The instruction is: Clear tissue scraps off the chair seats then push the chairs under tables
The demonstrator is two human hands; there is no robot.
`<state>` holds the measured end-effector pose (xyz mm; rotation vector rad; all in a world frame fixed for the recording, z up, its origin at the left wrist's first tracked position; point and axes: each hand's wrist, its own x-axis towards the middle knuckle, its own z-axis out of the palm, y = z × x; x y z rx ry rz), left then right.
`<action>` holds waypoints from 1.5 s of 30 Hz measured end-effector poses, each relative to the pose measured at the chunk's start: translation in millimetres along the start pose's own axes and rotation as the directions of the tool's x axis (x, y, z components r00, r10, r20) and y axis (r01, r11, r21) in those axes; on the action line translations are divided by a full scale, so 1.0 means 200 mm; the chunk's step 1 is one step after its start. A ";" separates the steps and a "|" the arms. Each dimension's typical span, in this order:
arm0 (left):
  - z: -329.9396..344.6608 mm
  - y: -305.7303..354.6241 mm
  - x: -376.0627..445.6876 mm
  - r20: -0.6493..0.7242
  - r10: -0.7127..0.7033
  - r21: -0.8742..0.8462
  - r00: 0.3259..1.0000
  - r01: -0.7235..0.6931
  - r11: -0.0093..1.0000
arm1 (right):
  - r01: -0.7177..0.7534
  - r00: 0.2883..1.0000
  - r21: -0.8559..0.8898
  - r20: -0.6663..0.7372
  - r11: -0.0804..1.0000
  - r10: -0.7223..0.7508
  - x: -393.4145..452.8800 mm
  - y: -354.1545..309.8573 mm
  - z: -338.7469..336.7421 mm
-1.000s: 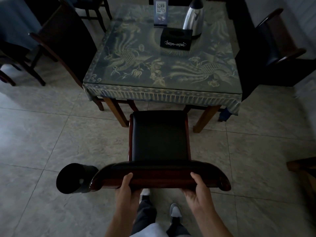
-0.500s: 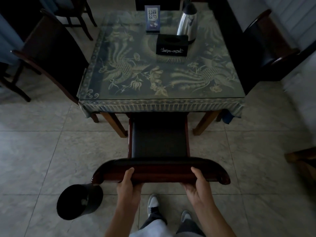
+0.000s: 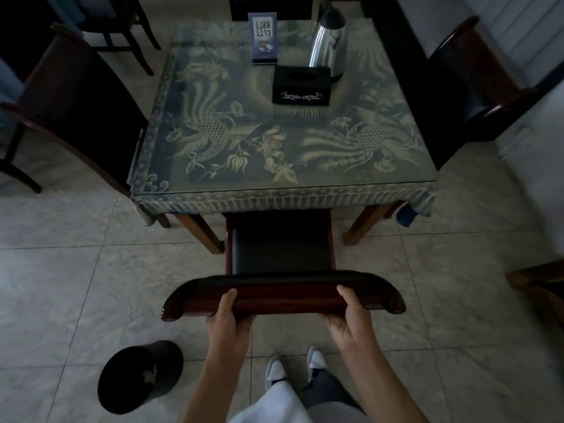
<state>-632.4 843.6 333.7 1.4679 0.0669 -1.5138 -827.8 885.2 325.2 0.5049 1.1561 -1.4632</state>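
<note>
Since a second ago the chair (image 3: 280,239) has slid forward; its seat front now sits under the table (image 3: 283,196) edge at frame centre. Left hand (image 3: 227,319) and right hand (image 3: 351,319) both clasp its top rail, table straight ahead.

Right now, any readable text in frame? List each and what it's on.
"公筷公勺": large characters on the blue sign stand at the table's far edge.
Smaller print on the sign's lower half: too small to read.
Tissue box: white ornament on its front, no words.
Kettle: a small mark on its body, too blurred to read.
Nothing else carries text.
</note>
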 end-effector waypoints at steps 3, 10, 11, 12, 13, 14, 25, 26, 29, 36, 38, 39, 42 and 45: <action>0.04 0.01 0.02 0.003 -0.005 -0.003 1.000 0.005 1.000 | -0.016 1.000 -0.016 -0.016 1.000 0.015 0.04 -0.02 0.02; 0.05 0.01 0.01 -0.023 0.005 0.014 1.000 -0.005 1.000 | -0.024 1.000 -0.024 -0.010 0.999 0.024 0.05 -0.02 0.01; 0.06 0.02 0.01 -0.023 -0.003 0.013 1.000 0.003 1.000 | -0.024 1.000 -0.028 -0.009 0.999 0.024 0.05 -0.02 0.00; 0.06 0.02 0.01 -0.025 -0.007 0.008 1.000 0.007 1.000 | -0.023 1.000 -0.033 -0.010 0.999 0.023 0.05 -0.02 0.00; 0.06 0.03 0.00 -0.028 -0.012 0.001 1.000 0.013 1.000 | -0.024 1.000 -0.041 -0.018 0.999 0.023 0.05 -0.02 0.01; 0.06 0.03 0.00 -0.031 -0.016 -0.007 0.999 0.016 1.000 | -0.023 0.999 -0.047 -0.031 0.999 0.022 0.04 -0.02 0.02; 0.05 -0.02 -0.01 -0.006 -0.060 -0.072 0.998 0.060 0.996 | -0.036 0.997 -0.092 -0.069 0.995 0.030 0.00 -0.09 0.01; 0.05 -0.03 -0.01 -0.007 -0.059 -0.070 0.998 0.058 0.996 | -0.035 0.997 -0.099 -0.068 0.994 0.028 0.00 -0.10 0.00; 0.04 -0.04 -0.02 -0.022 -0.055 -0.057 0.998 0.053 0.997 | -0.042 0.998 -0.110 -0.044 0.993 0.038 0.01 -0.10 -0.02; 0.03 -0.01 -0.05 0.010 -0.047 0.000 0.999 0.047 0.999 | -0.012 1.000 -0.158 0.014 0.987 0.014 0.00 -0.09 -0.04; 0.01 -0.01 -0.06 0.051 -0.039 0.049 0.998 0.036 0.998 | -0.019 0.998 -0.280 0.046 0.960 0.033 -0.03 -0.10 -0.06; 0.00 -0.01 -0.08 0.056 -0.037 0.063 0.998 0.034 0.997 | -0.023 0.998 -0.362 0.051 0.932 0.044 -0.06 -0.11 -0.06; -0.02 -0.01 -0.09 0.042 -0.020 0.140 0.999 0.014 0.990 | 0.014 0.997 -0.626 0.063 0.779 0.033 -0.10 -0.10 -0.11; -0.03 -0.01 -0.12 0.024 -0.020 0.281 1.000 0.013 0.960 | 0.090 0.993 -0.820 0.115 0.565 0.008 -0.16 -0.08 -0.11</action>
